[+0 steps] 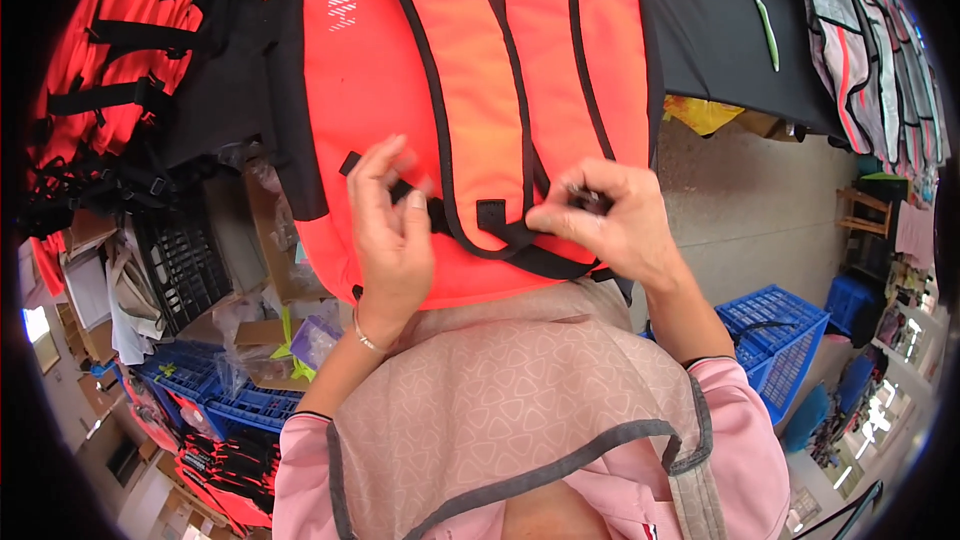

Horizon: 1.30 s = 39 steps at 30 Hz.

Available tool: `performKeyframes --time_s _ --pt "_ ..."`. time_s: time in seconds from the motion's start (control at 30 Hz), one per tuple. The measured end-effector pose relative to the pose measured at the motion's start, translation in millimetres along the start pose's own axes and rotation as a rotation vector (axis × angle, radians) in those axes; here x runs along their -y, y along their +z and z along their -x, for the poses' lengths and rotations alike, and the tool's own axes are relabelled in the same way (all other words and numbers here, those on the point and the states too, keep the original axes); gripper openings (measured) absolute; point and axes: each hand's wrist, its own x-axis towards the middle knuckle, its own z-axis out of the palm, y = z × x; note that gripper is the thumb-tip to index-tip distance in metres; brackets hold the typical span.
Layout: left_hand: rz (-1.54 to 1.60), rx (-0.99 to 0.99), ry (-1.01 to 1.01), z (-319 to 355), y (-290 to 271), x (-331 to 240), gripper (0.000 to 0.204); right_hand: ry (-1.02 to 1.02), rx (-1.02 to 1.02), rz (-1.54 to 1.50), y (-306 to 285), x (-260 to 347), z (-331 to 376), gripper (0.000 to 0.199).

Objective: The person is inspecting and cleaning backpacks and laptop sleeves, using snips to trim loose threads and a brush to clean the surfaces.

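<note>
A bright red-orange backpack [340, 100] with black side panels lies before me, its shoulder straps uppermost. Down its middle runs an orange padded shoulder strap [470, 90] edged in black. My right hand [615, 215] pinches black webbing [515, 232] at that strap's lower end; something small and dark shows inside its curled fingers, too hidden to name. My left hand [390, 230] is raised over the bag's lower left, thumb and fingers apart, fingertips blurred. A black strap end [350, 163] sticks out beside it, and the strap runs on behind the fingers.
The backpack rests partly on a black-covered table [710, 40], where a green-and-white toothbrush [764, 20] lies. Red bag pieces [120, 60] are piled at far left, grey ones [850, 40] at far right. Blue crates [775, 335] stand low on both sides; a cardboard box [275, 240] is at left.
</note>
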Motion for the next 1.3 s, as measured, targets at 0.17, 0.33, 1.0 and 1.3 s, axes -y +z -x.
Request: performKeyframes --time_s 0.17,0.33,1.0,1.3 --pt "0.572 0.451 -0.996 3.5 -14.8 -36.6 0.037 -0.176 0.090 -0.024 24.1 -4.5 32.0 0.019" --pt "0.501 0.533 -0.707 13.5 -6.4 -19.5 0.026 -0.376 0.242 0.114 36.6 -22.7 36.4 0.020" --pt "-0.285 0.367 0.347 14.1 -3.0 -17.9 0.031 0.140 -0.076 -0.151 15.4 -27.2 -13.4 0.026" --pt "-0.099 0.281 0.041 9.2 7.0 -4.7 0.019 -0.181 -0.229 0.364 5.2 -11.0 9.2 0.038"
